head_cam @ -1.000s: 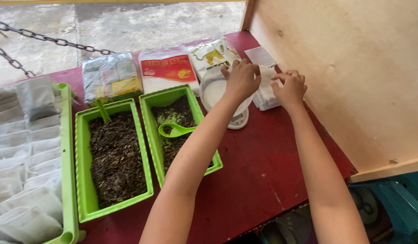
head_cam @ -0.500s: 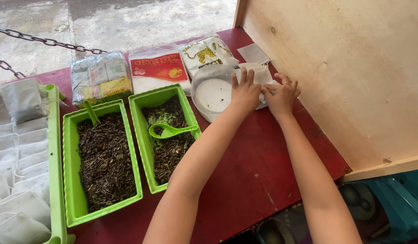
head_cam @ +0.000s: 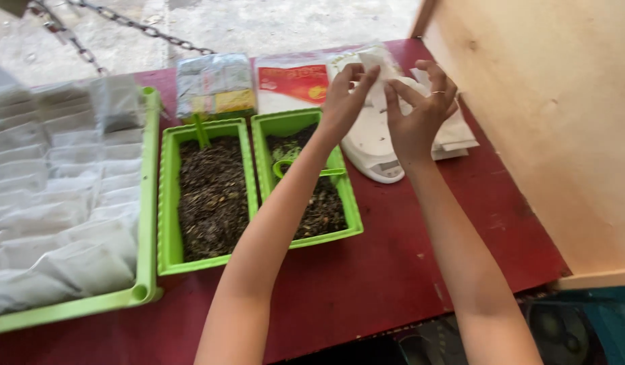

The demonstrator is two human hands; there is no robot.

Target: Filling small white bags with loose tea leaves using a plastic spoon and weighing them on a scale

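Both hands, left hand [head_cam: 345, 101] and right hand [head_cam: 420, 111], pinch a small white paper bag [head_cam: 380, 71] between closed fingertips above the white scale [head_cam: 373, 138] near the counter's [head_cam: 393, 270] far edge.

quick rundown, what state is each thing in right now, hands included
left hand: raised, pinching a small white paper bag
right hand: raised, fingers on the same bag
white digital scale: on the red table, platform bare
right green plastic tray: holds dark dried leaves, green scoop lying in it
left green plastic tray: nearly full of dried leaves
large green tray: packed with filled white sachets
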